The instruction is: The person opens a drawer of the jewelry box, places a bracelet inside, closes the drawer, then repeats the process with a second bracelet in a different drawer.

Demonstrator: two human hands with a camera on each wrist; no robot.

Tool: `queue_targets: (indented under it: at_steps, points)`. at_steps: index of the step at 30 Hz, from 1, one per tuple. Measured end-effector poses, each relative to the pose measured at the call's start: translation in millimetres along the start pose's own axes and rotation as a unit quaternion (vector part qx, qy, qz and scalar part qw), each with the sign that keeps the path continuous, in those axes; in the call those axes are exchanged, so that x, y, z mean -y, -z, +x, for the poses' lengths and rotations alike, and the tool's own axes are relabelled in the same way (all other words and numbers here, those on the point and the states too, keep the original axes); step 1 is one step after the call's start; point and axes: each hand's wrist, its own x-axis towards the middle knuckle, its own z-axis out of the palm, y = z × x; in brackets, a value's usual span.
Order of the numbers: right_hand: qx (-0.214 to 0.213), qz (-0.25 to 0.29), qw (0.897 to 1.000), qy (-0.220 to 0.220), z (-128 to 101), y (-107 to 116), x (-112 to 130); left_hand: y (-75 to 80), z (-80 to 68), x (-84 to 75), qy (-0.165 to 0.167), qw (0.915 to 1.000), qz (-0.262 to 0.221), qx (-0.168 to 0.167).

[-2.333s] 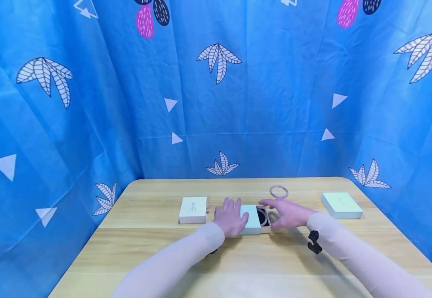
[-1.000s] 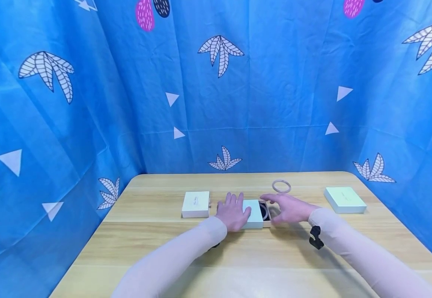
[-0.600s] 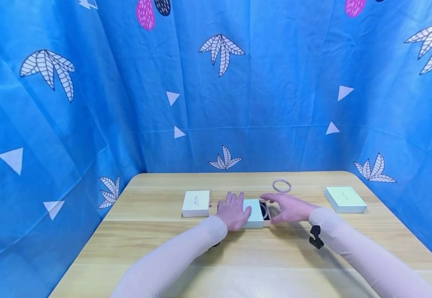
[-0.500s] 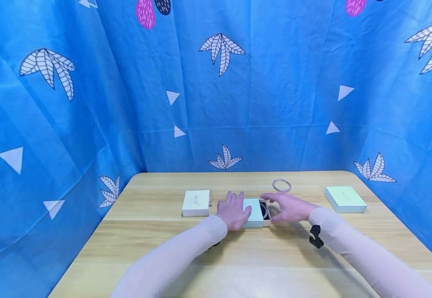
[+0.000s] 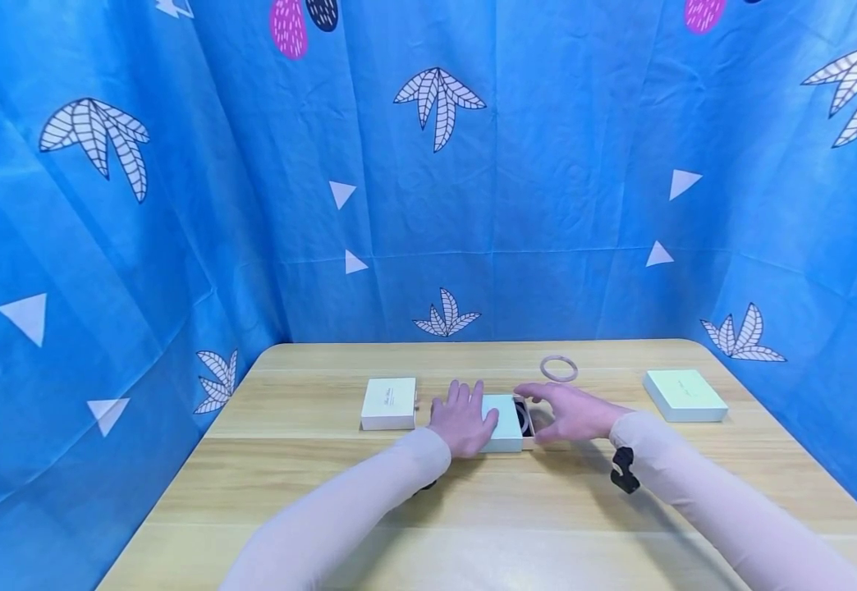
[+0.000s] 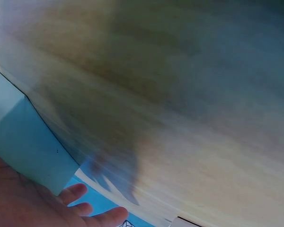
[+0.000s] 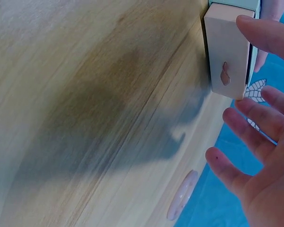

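In the head view, my left hand (image 5: 463, 420) rests flat, fingers spread, on a pale mint slide-out box (image 5: 501, 423). The box's pinkish drawer (image 7: 227, 52) juts out of the sleeve on the right. Inside it, part of a bangle (image 5: 523, 417) shows against a black lining. My right hand (image 5: 570, 412) spans the drawer's end, thumb at one corner and index fingertip at the other; its remaining fingers are extended and touch nothing. Behind the right hand lies a second, pale purplish bangle (image 5: 559, 368), loose on the table.
A white box (image 5: 388, 404) with lettering lies left of my left hand. Far right stands a light green box (image 5: 685, 396). All rest on a wooden table (image 5: 473, 525) with blue patterned curtain (image 5: 532, 180) around its back and sides.
The drawer has slid slightly left into its sleeve, the right hand moving left with it. The left hand stays on the box. Earlier, the head view tilted a little downward, then held.
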Motion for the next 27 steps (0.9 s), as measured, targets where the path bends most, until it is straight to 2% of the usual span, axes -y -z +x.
queue_targets:
  at_steps: [13,21,27]
  points:
    - [-0.001,0.005,1.0,0.0,3.7,-3.9,6.0,1.0,-4.1,0.3,-0.008,1.0,-0.001,-0.006]
    - [-0.01,0.002,1.0,0.003,8.2,-5.2,7.8,-3.2,0.6,2.8,-0.004,1.0,0.007,-0.003]
    - [-0.011,-0.004,1.0,0.008,7.2,-6.0,8.4,-0.9,-1.3,0.3,-0.005,0.9999,0.009,-0.005]
